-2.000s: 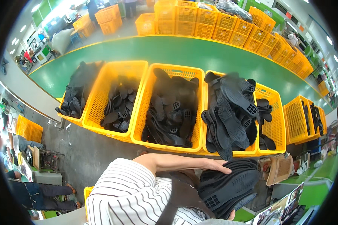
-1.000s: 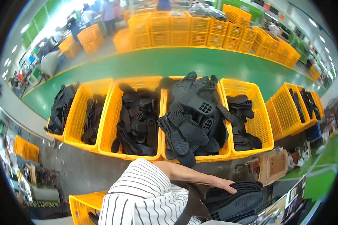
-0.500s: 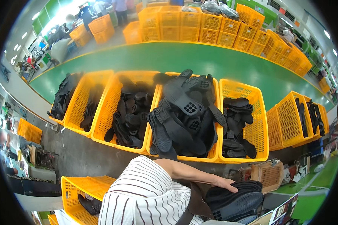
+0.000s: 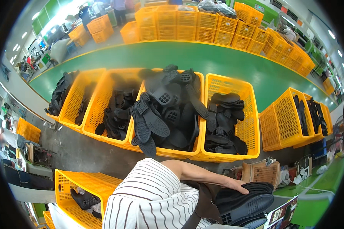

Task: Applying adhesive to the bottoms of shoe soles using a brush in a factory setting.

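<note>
My bare left arm (image 4: 202, 172) comes out of a white striped sleeve and bends across to the right. At its end, my left hand (image 4: 235, 185) is closed over the upper edge of a stack of black shoe soles (image 4: 244, 208). The stack sits close against my brown apron (image 4: 208, 210), with treaded undersides and a grid-patterned heel showing. My right hand is out of sight. Ahead, a yellow crate (image 4: 172, 154) is heaped with loose black soles (image 4: 153, 120). Some of them hang over its near rim.
To its right stands a crate (image 4: 252, 126) with fewer soles; more sole crates (image 4: 90, 122) line up to its left. Farther right are tilted crates (image 4: 275, 126). Near my left side a crate (image 4: 80, 175) holds a black shoe (image 4: 80, 198). Stacked crates (image 4: 176, 23) stand beyond the green walkway (image 4: 172, 53).
The row of crates has shifted left and slightly up in the picture, while the nearby crate at lower left also slid left. My left hand stays on the stack of soles.
</note>
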The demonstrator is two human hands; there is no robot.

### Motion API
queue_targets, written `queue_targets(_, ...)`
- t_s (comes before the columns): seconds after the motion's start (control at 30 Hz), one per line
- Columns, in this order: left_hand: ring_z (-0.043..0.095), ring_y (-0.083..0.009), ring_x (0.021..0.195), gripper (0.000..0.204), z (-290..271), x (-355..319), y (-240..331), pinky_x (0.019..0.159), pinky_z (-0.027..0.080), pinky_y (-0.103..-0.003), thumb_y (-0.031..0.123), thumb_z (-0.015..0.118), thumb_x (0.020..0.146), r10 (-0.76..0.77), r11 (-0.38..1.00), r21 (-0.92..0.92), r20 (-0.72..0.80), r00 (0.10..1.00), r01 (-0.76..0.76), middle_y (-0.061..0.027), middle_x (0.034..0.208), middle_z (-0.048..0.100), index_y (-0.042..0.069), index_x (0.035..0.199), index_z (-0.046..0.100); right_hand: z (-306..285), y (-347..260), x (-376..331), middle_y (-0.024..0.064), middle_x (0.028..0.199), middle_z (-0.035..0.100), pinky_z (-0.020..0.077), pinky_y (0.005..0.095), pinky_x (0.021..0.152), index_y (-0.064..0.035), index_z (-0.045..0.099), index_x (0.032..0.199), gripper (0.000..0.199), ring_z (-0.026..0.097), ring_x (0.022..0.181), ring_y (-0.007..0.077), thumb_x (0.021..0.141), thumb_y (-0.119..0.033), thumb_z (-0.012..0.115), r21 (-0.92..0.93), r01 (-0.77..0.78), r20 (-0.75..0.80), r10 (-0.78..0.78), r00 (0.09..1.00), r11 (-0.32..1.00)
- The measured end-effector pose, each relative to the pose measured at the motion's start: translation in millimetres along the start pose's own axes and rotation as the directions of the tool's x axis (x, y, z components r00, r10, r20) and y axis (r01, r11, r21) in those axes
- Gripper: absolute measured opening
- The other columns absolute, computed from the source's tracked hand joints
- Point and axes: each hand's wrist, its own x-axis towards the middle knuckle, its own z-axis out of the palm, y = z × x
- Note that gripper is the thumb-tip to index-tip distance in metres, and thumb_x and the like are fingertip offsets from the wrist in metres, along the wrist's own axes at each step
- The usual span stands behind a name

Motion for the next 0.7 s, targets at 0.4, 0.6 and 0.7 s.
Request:
queue_targets(0.4, 0.047, -0.0177, 0.121, 0.093, -7.3, 43.6, -7.3, 0.101, 0.041, -0.032, 0.05, 0.076, 0.076, -0.048, 0.999, -0.02, 0.006, 0.999, 0.048, -0.01, 0.136, 0.047, 0.004, 0.143, 0.032, -41.2, -47.0, 37.9, 0.0131, 0.089, 0.069, 0.0533, 0.0351, 0.077, 0.0017, 0.065, 0.096, 0.036, 0.066, 0.075, 0.0266, 0.078, -0.029, 0.064, 0.001, 0.017, 0.031, -0.017, 0.999, 1.0)
queue_targets(0.6, 0.045, -0.0162, 0.122, 0.094, -17.1, 51.9, 4.7, 0.103, 0.039, -0.031, 0.047, 0.077, 0.076, -0.058, 0.996, -0.066, 0.022, 0.998, 0.06, -0.0086, 0.138, 0.045, 0.004, 0.145, 0.028, -42.1, -56.0, 67.9, 0.0133, 0.09, 0.069, 0.0533, 0.0356, 0.077, 0.002, 0.065, 0.096, 0.036, 0.066, 0.076, 0.0268, 0.078, -0.029, 0.064, -0.015, 0.021, 0.033, -0.021, 0.999, 1.0)
queue_targets(0.7, 0.045, -0.0161, 0.122, 0.095, -26.8, 62.3, 7.1, 0.103, 0.039, -0.031, 0.046, 0.077, 0.076, -0.045, 0.994, -0.095, 0.051, 0.998, 0.05, -0.0081, 0.139, 0.044, 0.005, 0.146, 0.026, -35.9, -62.7, 85.8, 0.0135, 0.09, 0.069, 0.0533, 0.0358, 0.077, 0.0022, 0.065, 0.097, 0.036, 0.066, 0.076, 0.027, 0.078, -0.029, 0.064, -0.04, 0.018, 0.043, -0.016, 0.999, 0.999)
